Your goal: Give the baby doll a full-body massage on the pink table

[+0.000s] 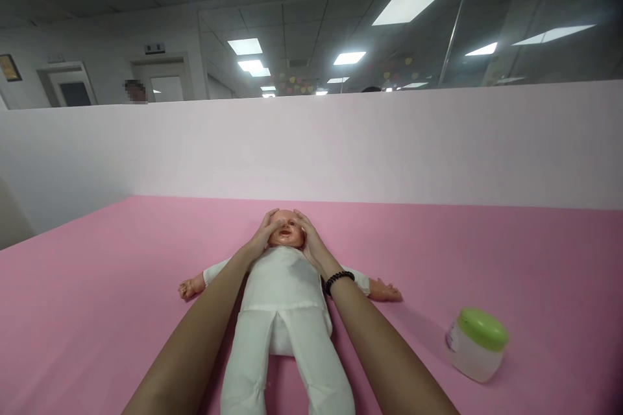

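Observation:
A baby doll (287, 282) in white clothes lies on its back, head away from me, arms spread to both sides. My left hand (267, 232) is cupped around the left side of the doll's head (286, 238), its thumb across the face near the eye. On the opposite side, my right hand (310, 237) holds the head the same way, thumb by the other eye. The doll's mouth shows between my hands. Fingers behind the head are partly hidden. A black coiled band (339, 279) circles my right wrist.
To the right, a clear jar with a green lid (481, 331) stands on the pink surface (487, 253). A white partition (311, 149) rises along the far edge. Beyond it, a person's head (135, 91) shows at the left, near a door.

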`<state>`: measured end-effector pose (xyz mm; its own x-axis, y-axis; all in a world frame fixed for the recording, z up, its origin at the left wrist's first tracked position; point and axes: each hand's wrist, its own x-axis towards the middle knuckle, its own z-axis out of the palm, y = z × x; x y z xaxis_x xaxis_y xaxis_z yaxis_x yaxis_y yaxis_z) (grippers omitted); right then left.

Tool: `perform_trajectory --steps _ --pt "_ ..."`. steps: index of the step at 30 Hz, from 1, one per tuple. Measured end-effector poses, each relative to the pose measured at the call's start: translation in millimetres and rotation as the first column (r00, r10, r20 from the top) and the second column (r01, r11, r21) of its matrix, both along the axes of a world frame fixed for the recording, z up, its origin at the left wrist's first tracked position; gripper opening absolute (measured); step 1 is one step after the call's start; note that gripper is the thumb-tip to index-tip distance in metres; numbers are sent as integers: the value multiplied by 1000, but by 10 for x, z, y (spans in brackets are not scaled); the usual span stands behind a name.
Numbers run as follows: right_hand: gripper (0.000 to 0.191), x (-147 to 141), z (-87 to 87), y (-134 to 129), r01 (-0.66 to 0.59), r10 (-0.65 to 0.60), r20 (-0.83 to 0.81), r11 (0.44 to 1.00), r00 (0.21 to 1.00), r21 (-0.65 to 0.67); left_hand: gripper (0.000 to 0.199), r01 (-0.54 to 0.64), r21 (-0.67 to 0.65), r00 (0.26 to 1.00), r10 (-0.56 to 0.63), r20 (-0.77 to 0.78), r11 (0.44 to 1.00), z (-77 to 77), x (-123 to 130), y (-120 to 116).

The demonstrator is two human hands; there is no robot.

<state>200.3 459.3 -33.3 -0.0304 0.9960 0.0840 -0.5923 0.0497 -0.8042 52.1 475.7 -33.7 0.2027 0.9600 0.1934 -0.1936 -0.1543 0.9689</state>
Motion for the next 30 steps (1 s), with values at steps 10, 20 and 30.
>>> perform_trajectory --steps 10,20,30 --pt "124 216 95 -244 -252 249 139 968 959 6 118 179 48 979 -173 -110 983 33 -259 -162" --pt "47 218 -28 -67 -126 120 99 990 988 56 106 184 -7 977 -184 -112 983 -1 -263 -97" --pt "40 230 -6 -92 -167 158 100 983 982 79 115 214 40 969 -207 -138 976 26 -264 -135"
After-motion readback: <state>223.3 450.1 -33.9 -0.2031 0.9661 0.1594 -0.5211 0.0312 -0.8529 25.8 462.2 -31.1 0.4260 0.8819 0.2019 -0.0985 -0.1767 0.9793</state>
